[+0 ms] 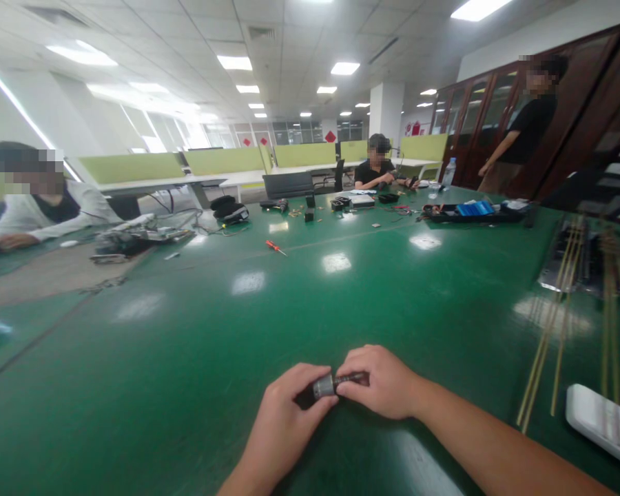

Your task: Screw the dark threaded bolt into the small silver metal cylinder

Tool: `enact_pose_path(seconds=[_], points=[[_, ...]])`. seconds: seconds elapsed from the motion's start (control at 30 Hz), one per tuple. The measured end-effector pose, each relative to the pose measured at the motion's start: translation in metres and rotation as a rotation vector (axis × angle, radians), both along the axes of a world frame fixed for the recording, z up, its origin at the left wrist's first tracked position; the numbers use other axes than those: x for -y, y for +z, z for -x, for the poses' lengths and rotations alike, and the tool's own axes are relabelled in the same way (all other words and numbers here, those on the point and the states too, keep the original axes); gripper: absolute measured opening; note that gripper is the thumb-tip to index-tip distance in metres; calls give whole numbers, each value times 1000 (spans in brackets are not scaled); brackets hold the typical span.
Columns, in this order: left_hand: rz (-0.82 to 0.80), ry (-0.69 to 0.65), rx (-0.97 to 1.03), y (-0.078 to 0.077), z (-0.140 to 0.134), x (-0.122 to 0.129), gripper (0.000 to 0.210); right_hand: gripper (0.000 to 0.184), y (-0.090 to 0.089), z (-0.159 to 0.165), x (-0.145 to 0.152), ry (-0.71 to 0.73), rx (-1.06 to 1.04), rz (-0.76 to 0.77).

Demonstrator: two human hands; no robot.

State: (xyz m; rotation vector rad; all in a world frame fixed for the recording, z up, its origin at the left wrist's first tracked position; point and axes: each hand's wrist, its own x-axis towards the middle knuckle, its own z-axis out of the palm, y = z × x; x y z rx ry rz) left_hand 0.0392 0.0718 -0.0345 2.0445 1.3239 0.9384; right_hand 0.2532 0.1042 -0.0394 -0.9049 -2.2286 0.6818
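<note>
Low in the head view, both hands meet just above the green tabletop [196,331]. My left hand [284,406] is closed round a short grey metal cylinder [323,387], thumb below and fingers above. A thin, dark, ridged shaft [347,378] lies in line with the cylinder's right end. My right hand [382,386] pinches that shaft between thumb and fingers. The cylinder and shaft seem to touch, but blur hides whether they are joined. Part of the cylinder is covered by my left fingers.
Thin wooden sticks [548,337] and a white device [602,424] lie to the right. A red screwdriver [273,246] rests farther out. Beyond are a black tray [444,215], a bottle [449,173] and small parts. Several people are around the table.
</note>
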Motion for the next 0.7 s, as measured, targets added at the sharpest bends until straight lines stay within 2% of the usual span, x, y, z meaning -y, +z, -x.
enact_pose_path(seconds=[0.7], points=[[-12,19,5,3,1,2,23,12,4,-1,2,-3,4,17]])
